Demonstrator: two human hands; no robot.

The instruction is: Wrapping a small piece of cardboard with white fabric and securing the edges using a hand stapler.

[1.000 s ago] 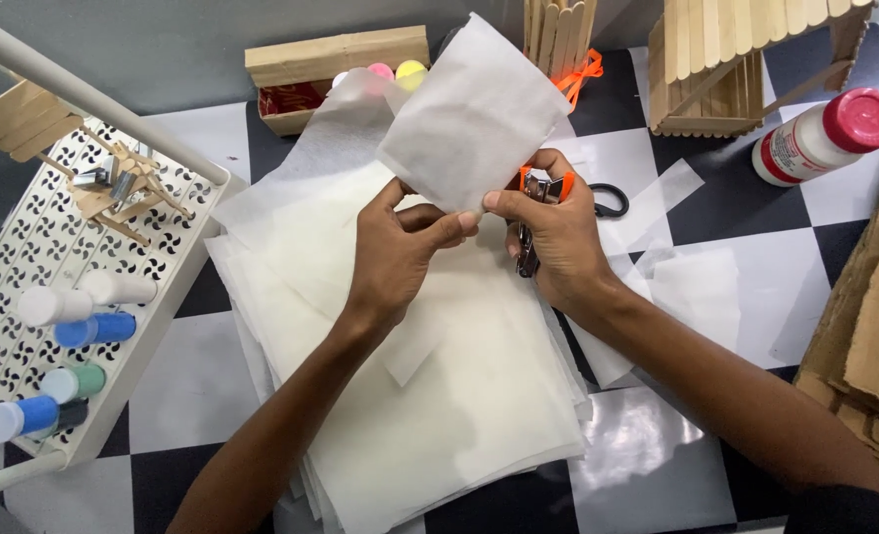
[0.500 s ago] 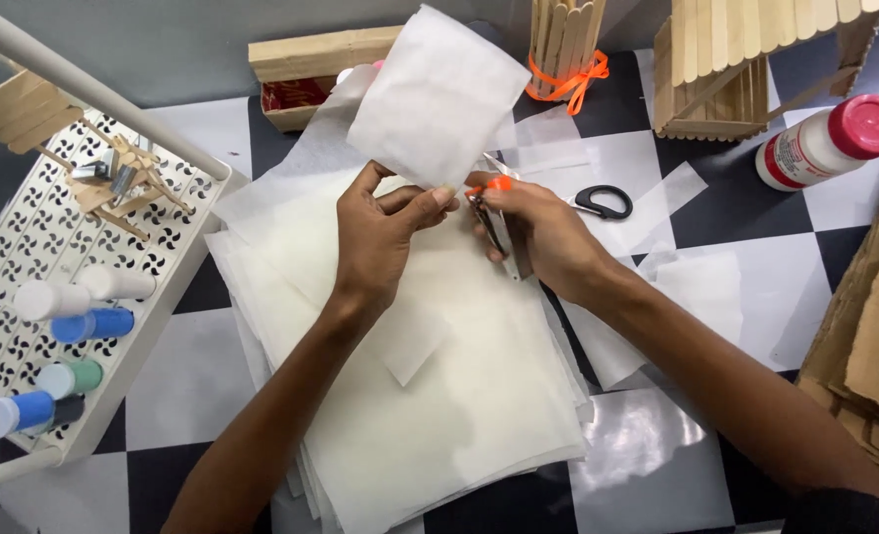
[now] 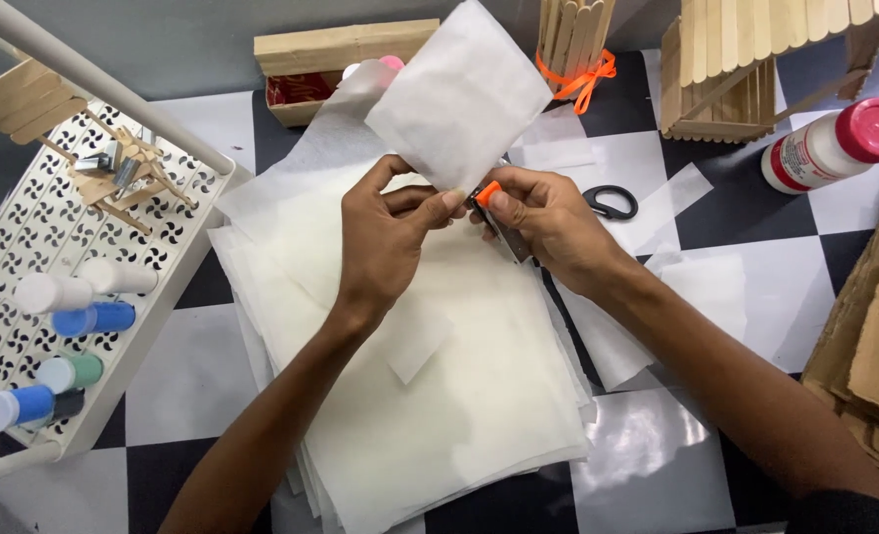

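left hand (image 3: 385,237): pinches white paper square (image 3: 457,97) by its bottom edge
right hand (image 3: 543,222): grips orange-tipped cutter (image 3: 487,196), at paper's 6 o'clock
below: paper stack (image 3: 439,396)
scissors (image 3: 610,203): 3 o'clock of right hand

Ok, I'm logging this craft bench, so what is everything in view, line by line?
Paper square: one, white, held up.
Cutter: one, orange and dark, right grip.
Paper stack: one, cream, centre.
Scissors: one, black, right of hands.
Glue bottle: one, white, red cap, right.
Stick house: one, wooden, top right.
Paint bottles: several, tray, left.
Left hand: pinches paper.
Right hand: holds cutter.
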